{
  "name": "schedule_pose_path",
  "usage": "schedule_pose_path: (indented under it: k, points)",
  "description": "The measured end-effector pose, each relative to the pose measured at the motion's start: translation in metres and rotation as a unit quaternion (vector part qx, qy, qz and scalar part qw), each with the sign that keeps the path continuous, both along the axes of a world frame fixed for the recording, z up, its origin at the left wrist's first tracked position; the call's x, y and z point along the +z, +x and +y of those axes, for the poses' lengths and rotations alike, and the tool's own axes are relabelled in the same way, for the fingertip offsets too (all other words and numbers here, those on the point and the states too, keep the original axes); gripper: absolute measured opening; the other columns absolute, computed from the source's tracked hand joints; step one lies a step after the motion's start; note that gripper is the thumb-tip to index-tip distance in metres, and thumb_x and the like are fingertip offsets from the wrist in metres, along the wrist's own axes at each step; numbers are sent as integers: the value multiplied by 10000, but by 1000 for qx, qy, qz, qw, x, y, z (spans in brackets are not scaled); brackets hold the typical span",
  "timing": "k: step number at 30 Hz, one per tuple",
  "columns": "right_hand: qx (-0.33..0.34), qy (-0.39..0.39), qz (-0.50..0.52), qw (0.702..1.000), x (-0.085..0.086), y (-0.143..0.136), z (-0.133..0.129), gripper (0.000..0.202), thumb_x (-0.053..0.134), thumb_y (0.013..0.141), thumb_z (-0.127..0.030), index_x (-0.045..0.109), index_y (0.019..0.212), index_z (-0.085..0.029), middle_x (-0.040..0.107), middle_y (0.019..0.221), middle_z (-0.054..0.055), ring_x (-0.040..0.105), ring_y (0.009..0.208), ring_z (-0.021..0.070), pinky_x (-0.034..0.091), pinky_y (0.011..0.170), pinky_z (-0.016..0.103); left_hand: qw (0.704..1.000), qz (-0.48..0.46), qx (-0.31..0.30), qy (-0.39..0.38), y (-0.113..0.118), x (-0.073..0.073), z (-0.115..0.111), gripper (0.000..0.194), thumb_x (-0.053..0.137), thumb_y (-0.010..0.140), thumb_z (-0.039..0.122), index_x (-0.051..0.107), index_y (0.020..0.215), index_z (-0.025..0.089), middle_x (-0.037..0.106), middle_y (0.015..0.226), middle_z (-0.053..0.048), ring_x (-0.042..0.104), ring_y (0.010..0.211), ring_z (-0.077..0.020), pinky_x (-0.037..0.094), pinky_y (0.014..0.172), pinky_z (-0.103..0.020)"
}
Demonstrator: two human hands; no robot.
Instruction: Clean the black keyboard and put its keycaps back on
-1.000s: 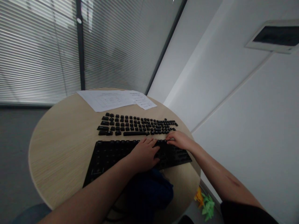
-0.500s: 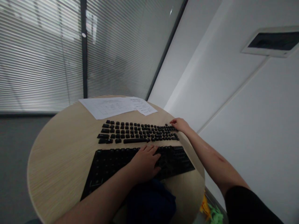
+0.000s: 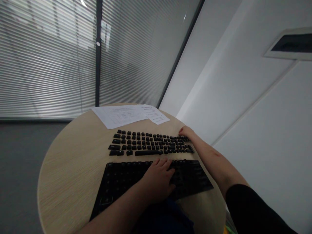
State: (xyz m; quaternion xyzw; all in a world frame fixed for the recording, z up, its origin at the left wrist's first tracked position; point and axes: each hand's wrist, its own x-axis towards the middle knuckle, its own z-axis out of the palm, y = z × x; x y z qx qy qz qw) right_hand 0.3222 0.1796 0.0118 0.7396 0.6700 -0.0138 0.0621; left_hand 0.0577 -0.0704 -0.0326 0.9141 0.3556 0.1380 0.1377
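A black keyboard base (image 3: 192, 177) lies on the round wooden table, near its front edge. Across it rests my left hand (image 3: 159, 178), palm down with fingers spread and holding nothing. Beyond the base, several loose black keycaps (image 3: 143, 143) are laid out in rows, with a long bar key (image 3: 147, 152) in the nearest row. My right hand (image 3: 186, 131) is at the far right end of these rows, its fingers curled; what they hold, if anything, is too small to make out.
Printed paper sheets (image 3: 122, 115) lie at the back of the table (image 3: 65, 169). Dark blue cloth (image 3: 165, 217) is at the front edge. A white wall (image 3: 263, 130) rises on the right, and blinds (image 3: 48, 65) hang behind glass.
The view has shifted, so the table sits lower and further right. My right hand's fingers have curled in more at the end of the keycap rows. My left hand stays on the base.
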Motion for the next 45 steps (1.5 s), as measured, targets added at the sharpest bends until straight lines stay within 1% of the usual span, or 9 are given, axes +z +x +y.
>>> schedule_pose_path:
  k: [4, 8, 12, 14, 18, 22, 27, 38, 45]
  points:
    - [7, 31, 5, 999, 2, -10, -5, 351, 635, 995, -367, 615, 1298, -191, 622, 1320, 106, 653, 1100, 244, 578, 917, 455, 1000, -2, -6, 3, 0, -2, 1, 565, 596, 942, 489, 611, 1397, 155, 445, 1590, -199, 386, 1487, -376, 258, 1237, -562]
    - [41, 97, 33, 994, 23, -12, -24, 268, 685, 949, -329, 726, 1176, -195, 729, 1188, 97, 682, 1097, 260, 543, 958, 398, 1000, 1, -5, 16, 2, -5, 2, 563, 593, 939, 498, 615, 1391, 164, 448, 1590, -193, 393, 1484, -371, 271, 1230, -558]
    - [103, 138, 84, 982, 48, 0, -71, 268, 686, 920, -339, 785, 1145, -233, 801, 1066, 56, 731, 1008, 228, 537, 905, 314, 1000, 6, -8, 25, 3, -8, 4, 573, 596, 937, 508, 606, 1401, 170, 438, 1596, -195, 395, 1483, -372, 290, 1217, -561]
    - [132, 140, 115, 975, 51, 11, -104, 275, 675, 915, -354, 795, 1142, -253, 810, 1051, 35, 742, 964, 210, 540, 873, 292, 999, 8, -10, 31, 4, -8, 4, 569, 588, 944, 502, 601, 1406, 170, 432, 1600, -194, 389, 1486, -371, 285, 1218, -558]
    - [153, 100, 212, 960, 27, 30, -169, 310, 676, 880, -399, 814, 1102, -233, 819, 965, 39, 743, 849, 225, 545, 779, 308, 999, 18, -9, 38, 4, -3, 3, 562, 577, 952, 494, 598, 1409, 168, 429, 1602, -195, 386, 1488, -361, 260, 1228, -539]
    - [109, 49, 260, 958, -12, 39, -206, 333, 670, 859, -404, 817, 1073, -196, 804, 849, 44, 719, 771, 224, 523, 688, 300, 999, 27, -14, 34, 3, 2, 2, 547, 588, 947, 467, 596, 1408, 173, 443, 1594, -189, 390, 1485, -359, 264, 1225, -523]
    - [92, 66, 270, 956, -30, 37, -210, 332, 646, 876, -394, 810, 1080, -190, 796, 845, 48, 708, 770, 218, 513, 698, 297, 999, 19, -13, 36, 3, -1, 4, 537, 586, 943, 440, 594, 1413, 180, 424, 1610, -179, 375, 1493, -360, 242, 1228, -530]
    - [128, 45, 227, 964, -12, 17, -201, 170, 688, 857, -302, 822, 923, -223, 807, 865, 24, 723, 791, 204, 489, 708, 277, 999, 27, -9, 24, 3, 3, 4, 548, 591, 938, 446, 588, 1423, 192, 410, 1622, -166, 360, 1505, -349, 245, 1231, -519]
    - [153, 42, 160, 974, -3, 12, -206, 165, 670, 882, -279, 822, 926, -234, 812, 892, 30, 738, 824, 215, 488, 721, 282, 999, 26, -13, 28, 2, 2, 5, 545, 584, 941, 451, 589, 1421, 193, 416, 1617, -170, 369, 1499, -351, 243, 1230, -517]
